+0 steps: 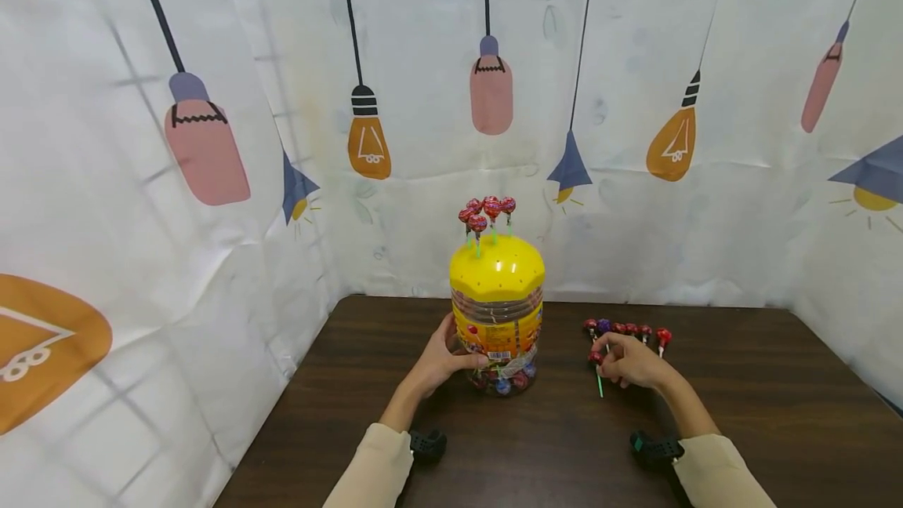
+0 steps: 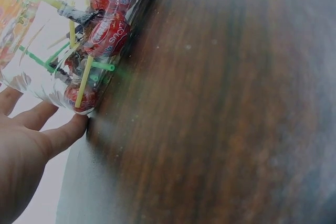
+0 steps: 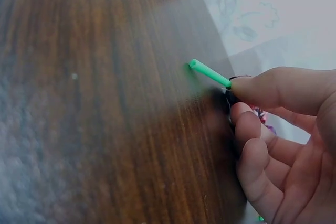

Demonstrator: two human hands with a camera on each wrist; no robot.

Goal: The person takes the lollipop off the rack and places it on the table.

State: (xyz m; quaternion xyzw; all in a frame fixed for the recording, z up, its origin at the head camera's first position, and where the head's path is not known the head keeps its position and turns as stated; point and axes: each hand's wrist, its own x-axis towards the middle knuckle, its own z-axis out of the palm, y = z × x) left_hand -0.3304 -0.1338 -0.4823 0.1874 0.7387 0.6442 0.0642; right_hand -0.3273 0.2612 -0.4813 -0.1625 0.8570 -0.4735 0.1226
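Observation:
A clear plastic jar [image 1: 497,328] with a yellow lid [image 1: 497,269] stands upright on the table, wrapped lollipops visible through its lower part. Several red-wrapped lollipops [image 1: 491,208] stick up from the lid on green sticks. My left hand [image 1: 439,359] grips the jar's left side, thumb across the front; some fingers are hidden behind it in the head view. In the left wrist view, lollipops [image 2: 109,34] show through the jar wall near its base. To the right, my right hand [image 1: 631,363] pinches a red-wrapped lollipop [image 1: 596,357]. Its green stick [image 3: 210,74] points out past the thumb in the right wrist view.
A row of several wrapped lollipops [image 1: 619,328], mostly red and one purple, lies on the dark wooden table [image 1: 550,453] just beyond my right hand. A white printed curtain [image 1: 437,241] hangs behind the table and along its sides.

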